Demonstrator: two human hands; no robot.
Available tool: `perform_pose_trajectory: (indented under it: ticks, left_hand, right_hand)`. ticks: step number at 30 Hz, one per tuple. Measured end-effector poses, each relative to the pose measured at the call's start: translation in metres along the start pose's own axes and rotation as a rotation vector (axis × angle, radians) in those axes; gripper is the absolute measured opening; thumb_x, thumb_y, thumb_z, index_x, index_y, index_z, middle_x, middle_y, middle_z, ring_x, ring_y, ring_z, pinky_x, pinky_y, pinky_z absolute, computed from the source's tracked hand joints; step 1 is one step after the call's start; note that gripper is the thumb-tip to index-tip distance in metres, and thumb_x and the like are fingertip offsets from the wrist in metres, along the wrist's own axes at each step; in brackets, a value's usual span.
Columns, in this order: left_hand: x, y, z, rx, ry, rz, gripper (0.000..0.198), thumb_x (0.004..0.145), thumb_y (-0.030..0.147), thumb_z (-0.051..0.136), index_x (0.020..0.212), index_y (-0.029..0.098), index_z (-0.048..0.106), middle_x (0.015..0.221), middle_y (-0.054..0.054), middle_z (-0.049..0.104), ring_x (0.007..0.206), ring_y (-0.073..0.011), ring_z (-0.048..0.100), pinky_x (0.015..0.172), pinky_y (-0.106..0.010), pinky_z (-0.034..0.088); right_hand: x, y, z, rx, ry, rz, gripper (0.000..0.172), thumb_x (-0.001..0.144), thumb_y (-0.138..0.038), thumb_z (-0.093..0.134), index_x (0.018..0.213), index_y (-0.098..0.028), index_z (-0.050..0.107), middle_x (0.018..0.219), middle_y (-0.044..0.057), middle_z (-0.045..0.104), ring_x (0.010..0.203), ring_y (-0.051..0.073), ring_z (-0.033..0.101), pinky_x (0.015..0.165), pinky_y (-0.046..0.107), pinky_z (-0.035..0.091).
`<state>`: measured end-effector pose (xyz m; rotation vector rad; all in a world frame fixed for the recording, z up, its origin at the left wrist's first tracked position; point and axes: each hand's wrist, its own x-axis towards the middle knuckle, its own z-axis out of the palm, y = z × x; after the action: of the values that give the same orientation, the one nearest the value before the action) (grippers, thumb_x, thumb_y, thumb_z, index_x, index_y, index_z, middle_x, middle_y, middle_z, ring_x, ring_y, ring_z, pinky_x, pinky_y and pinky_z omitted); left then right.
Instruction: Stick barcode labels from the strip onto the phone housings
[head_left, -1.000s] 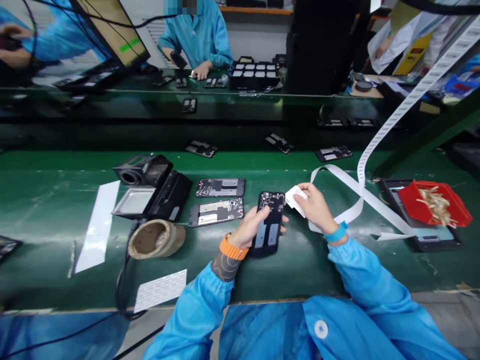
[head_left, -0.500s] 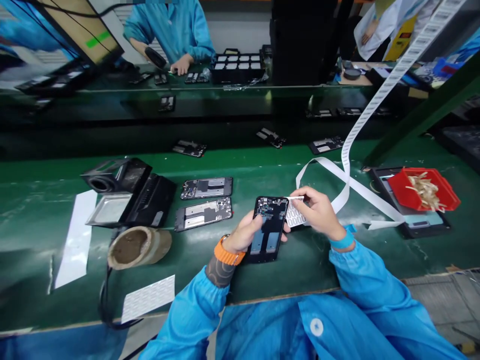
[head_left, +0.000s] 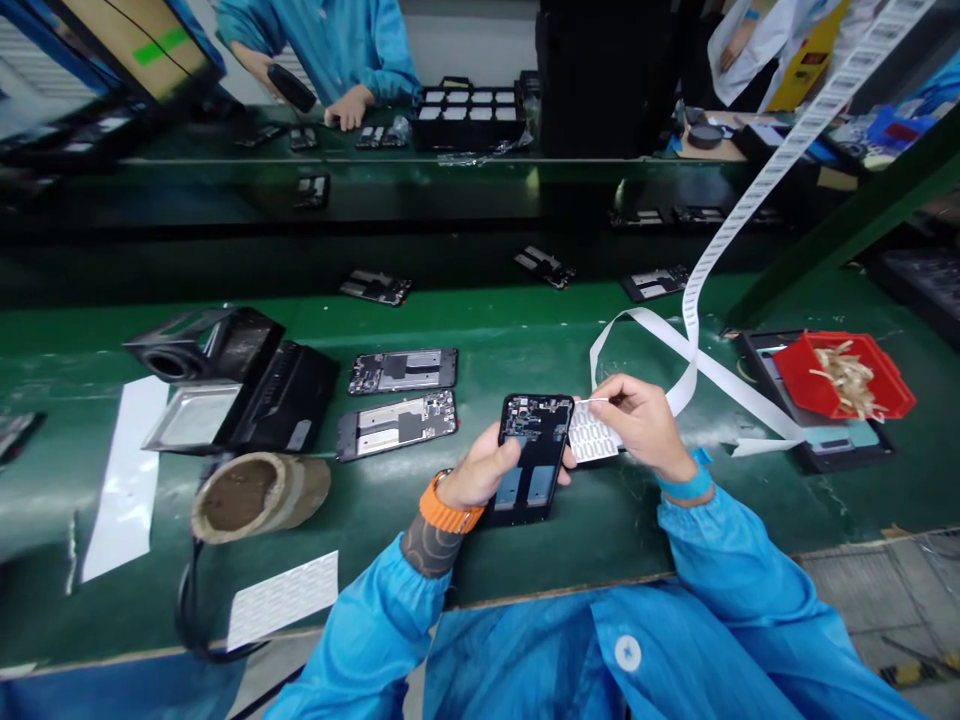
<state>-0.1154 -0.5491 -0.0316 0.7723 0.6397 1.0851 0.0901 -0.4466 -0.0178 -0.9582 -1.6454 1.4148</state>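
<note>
My left hand (head_left: pixel 486 466) is closed around a black phone frame (head_left: pixel 534 455) with its circuit board showing at the top, thumb across its face and fingertips showing at the right edge. Just right of the frame is a white sticker sheet (head_left: pixel 591 432) printed with rows of small outlines; its left part is hidden behind the frame. My right hand (head_left: pixel 643 425) pinches the sheet's upper right edge between thumb and finger. Whether a single sticker is between those fingertips I cannot tell. Two more phone frames, an upper one (head_left: pixel 403 370) and a lower one (head_left: pixel 397 425), lie to the left.
Left are a black device (head_left: pixel 300 395), a cardboard roll (head_left: pixel 296 495), a white strip (head_left: pixel 127 475) and another sticker sheet (head_left: pixel 283 600). A long label tape (head_left: pixel 739 215) hangs down right, near a red bin (head_left: pixel 810 375). Several frames lie farther back. A co-worker's hand (head_left: pixel 349 106) rests opposite.
The view has shifted slightly, so the bench items at left appear farther left. My right fingers have moved a little along the sheet's top edge, and more of the sheet shows.
</note>
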Motion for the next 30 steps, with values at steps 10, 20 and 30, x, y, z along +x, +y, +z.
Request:
perform_pose_trajectory:
  ticks: [10, 20, 30]
  left_hand:
    - [-0.002, -0.004, 0.0, 0.126, -0.028, 0.068, 0.065, 0.084, 0.066, 0.068, 0.123, 0.013, 0.063, 0.114, -0.02, 0.072, 0.097, -0.0313, 0.073, 0.073, -0.034, 0.059]
    - [-0.002, 0.002, 0.001, 0.124, 0.052, 0.016, 0.059, 0.083, 0.065, 0.07, 0.112, 0.014, 0.064, 0.106, -0.018, 0.074, 0.085, -0.0273, 0.075, 0.067, -0.031, 0.06]
    - [0.007, 0.006, 0.0, -0.151, 0.238, -0.222, 0.082, 0.071, 0.079, 0.071, 0.117, 0.012, 0.062, 0.094, -0.017, 0.076, 0.072, -0.0291, 0.075, 0.056, -0.034, 0.059]
  right_hand:
    - [0.0, 0.005, -0.005, -0.059, -0.026, -0.094, 0.015, 0.083, -0.029, 0.073, 0.094, -0.02, 0.067, 0.084, 0.002, 0.066, 0.074, 0.016, 0.061, 0.068, 0.03, 0.05]
    - [0.002, 0.002, -0.008, -0.369, 0.028, -0.303, 0.005, 0.089, -0.017, 0.062, 0.089, -0.021, 0.066, 0.084, 0.002, 0.069, 0.074, 0.017, 0.062, 0.069, 0.032, 0.051]
    - [0.008, 0.015, -0.004, -0.626, 0.023, -0.595, 0.012, 0.092, -0.013, 0.057, 0.085, -0.022, 0.062, 0.099, 0.009, 0.068, 0.095, 0.024, 0.062, 0.087, 0.044, 0.05]
